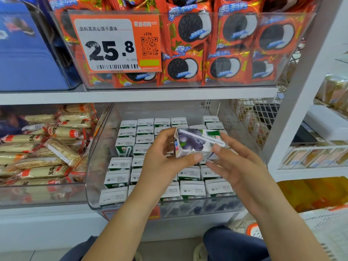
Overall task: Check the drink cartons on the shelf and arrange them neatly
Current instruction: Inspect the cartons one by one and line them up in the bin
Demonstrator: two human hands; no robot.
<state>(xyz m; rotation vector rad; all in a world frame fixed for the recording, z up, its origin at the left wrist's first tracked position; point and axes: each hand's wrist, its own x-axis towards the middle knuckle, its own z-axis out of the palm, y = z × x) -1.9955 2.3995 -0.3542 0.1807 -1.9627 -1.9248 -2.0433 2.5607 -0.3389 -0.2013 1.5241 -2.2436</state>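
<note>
A small white and green drink carton (pixel 194 144) with a blueberry picture and a straw on its side lies tilted above the bin. My left hand (pixel 162 162) grips its left end, thumb under it. My right hand (pixel 239 166) pinches its right end with thumb and fingertips, the other fingers spread. Below stands a clear plastic bin (pixel 98 196) on the lower shelf, filled with rows of several upright cartons (pixel 120 164), white tops up. One carton (pixel 124 147) at the left of the rows shows its green side and a straw.
A bin of beige snack bars (pixel 47 151) stands to the left. The shelf above holds a clear bin of red cookie packs (pixel 231 46) with an orange price tag (pixel 114 42). A white rack (pixel 308 110) rises at the right. My knees (pixel 233 243) are low in view.
</note>
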